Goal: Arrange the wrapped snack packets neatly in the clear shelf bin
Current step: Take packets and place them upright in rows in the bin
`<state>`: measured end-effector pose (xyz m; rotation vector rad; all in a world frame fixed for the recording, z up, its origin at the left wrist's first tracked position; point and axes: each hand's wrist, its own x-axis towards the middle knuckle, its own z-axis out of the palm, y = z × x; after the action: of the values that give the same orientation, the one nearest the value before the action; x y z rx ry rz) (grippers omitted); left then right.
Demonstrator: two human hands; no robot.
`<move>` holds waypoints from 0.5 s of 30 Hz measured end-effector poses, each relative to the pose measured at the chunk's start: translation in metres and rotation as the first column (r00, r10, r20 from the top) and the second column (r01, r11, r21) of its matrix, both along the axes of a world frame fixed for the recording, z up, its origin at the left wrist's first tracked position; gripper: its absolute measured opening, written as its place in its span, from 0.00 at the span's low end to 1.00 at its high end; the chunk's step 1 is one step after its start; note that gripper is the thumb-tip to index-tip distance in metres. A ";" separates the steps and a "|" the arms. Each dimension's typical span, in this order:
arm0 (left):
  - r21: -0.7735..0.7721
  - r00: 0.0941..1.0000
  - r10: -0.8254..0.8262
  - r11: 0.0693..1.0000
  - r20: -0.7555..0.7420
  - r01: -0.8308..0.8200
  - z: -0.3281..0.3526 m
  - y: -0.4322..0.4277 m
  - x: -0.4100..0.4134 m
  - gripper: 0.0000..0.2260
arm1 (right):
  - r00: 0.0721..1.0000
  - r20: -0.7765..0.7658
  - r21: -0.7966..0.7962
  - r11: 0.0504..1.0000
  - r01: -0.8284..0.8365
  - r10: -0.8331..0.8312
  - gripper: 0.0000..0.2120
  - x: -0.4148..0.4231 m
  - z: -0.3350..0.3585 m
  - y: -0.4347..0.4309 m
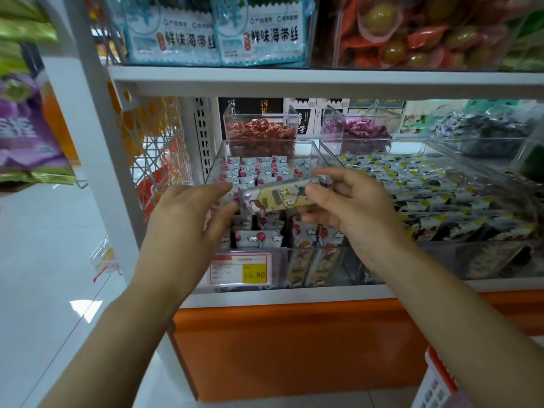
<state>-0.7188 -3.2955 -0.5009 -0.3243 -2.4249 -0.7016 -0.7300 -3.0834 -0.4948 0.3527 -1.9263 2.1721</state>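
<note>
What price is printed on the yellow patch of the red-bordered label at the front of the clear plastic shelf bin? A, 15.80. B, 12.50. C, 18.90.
A: the yellow patch of the red-bordered label on the front of the clear plastic shelf bin reads 15.80.

long packet [279,198], centre of the frame: cream-yellow with dark lettering, a brown-haired cartoon figure, grey ends.
small packets [259,172], just above it: pale grey, printed with red balloons and white clouds.
bin [316,151]: clear.
price tag [240,267], lower centre: white, red border, yellow patch with dark numbers.
striped packets [412,184], right: white and black, yellow corners.
sweets [262,131], upper centre: red.
bags [173,33], top: pale blue and white, dark lettering.
shelf base [294,348], bottom: orange.
</note>
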 end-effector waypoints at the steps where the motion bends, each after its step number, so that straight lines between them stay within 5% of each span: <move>1: -0.120 1.000 0.011 0.993 0.025 -0.008 -0.001 -0.005 -0.001 0.16 | 1.000 0.008 0.028 1.000 -0.003 0.002 0.12 -0.001 -0.001 -0.003; 6: -0.369 0.971 0.012 0.926 0.239 0.079 -0.012 -0.018 -0.003 0.19 | 1.000 0.014 0.215 0.976 -0.017 0.014 0.10 -0.004 -0.003 -0.012; 15: -0.313 0.974 -0.039 0.944 0.221 0.109 -0.014 -0.021 -0.004 0.18 | 0.977 -0.215 0.538 0.833 0.129 -0.012 0.12 -0.004 -0.004 -0.024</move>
<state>-0.7229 -3.3166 -0.5145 -0.4958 -2.7477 -0.3807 -0.7342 -3.1073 -0.4984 0.5592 -2.3625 1.4242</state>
